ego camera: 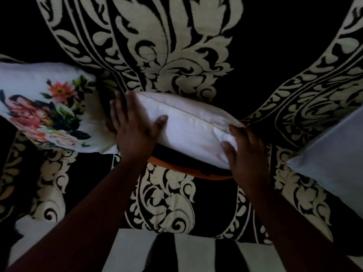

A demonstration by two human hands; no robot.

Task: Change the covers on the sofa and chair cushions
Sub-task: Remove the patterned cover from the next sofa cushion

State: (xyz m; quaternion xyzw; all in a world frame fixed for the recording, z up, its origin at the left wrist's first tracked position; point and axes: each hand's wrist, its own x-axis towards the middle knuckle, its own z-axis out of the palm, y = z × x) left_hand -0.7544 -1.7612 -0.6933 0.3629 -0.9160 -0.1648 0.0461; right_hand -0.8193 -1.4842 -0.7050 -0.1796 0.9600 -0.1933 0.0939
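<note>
A plain white cushion stands on its edge in the middle of the sofa, half out of a black and orange cover that wraps its lower edge. My left hand presses flat against the cushion's left end, fingers spread. On the cushion's right corner lies my right hand, fingers curled over the white fabric. A white cushion with a flower print leans at the left, touching the sofa back.
The sofa wears a black throw with a cream leaf pattern on seat and back. A pale blue-grey cushion leans at the right. Black and white striped fabric lies at the bottom edge.
</note>
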